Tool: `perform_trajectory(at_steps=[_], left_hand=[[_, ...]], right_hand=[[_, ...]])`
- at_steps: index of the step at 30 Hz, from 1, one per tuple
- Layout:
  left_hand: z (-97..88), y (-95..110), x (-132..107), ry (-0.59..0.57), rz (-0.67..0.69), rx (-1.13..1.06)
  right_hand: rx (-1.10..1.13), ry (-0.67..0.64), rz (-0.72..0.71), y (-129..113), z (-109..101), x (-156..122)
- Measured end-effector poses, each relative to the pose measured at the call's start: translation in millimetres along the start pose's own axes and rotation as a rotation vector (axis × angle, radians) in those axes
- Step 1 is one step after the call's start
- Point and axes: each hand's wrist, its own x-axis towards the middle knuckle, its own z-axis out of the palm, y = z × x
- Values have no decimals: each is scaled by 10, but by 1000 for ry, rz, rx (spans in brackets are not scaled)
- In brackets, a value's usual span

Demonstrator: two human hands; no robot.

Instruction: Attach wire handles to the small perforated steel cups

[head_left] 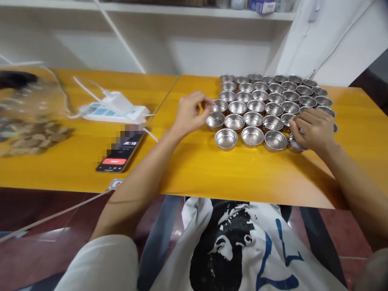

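Many small round metal cups (253, 136) with perforated bottoms stand upright in close rows on the yellow table (194, 173). At the left edge of these rows is my left hand (191, 113), its thumb and forefinger curved toward each other beside a cup (220, 105). Whether anything is between those fingertips is too small to tell. Over the right front corner, my right hand (315, 128) has its fingers curled in. It partly covers a front-row cup (294, 142), and its fingertips are hidden, so what they grip cannot be seen.
Left of my arm lie a phone (121, 153) with a lit screen and a white power strip (121, 113) with cables. A blurred heap of small tan pieces (39, 135) sits farther left, near a clear plastic bag (33, 99). White shelving (194, 12) stands behind the table.
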Motion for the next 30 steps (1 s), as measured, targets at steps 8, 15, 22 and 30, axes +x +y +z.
perform_trajectory(at_steps=[8, 15, 22, 30], left_hand=[[-32, 444, -607, -410, 160, 197], [189, 655, -793, -299, 355, -62], [511, 846, -209, -286, 307, -455], [734, 714, -413, -368, 202, -678]], right_hand=[[244, 33, -42, -369, -143, 20], [584, 70, -237, -1016, -409, 208], [668, 38, -203, -916, -256, 270], [860, -39, -202, -908, -200, 186]])
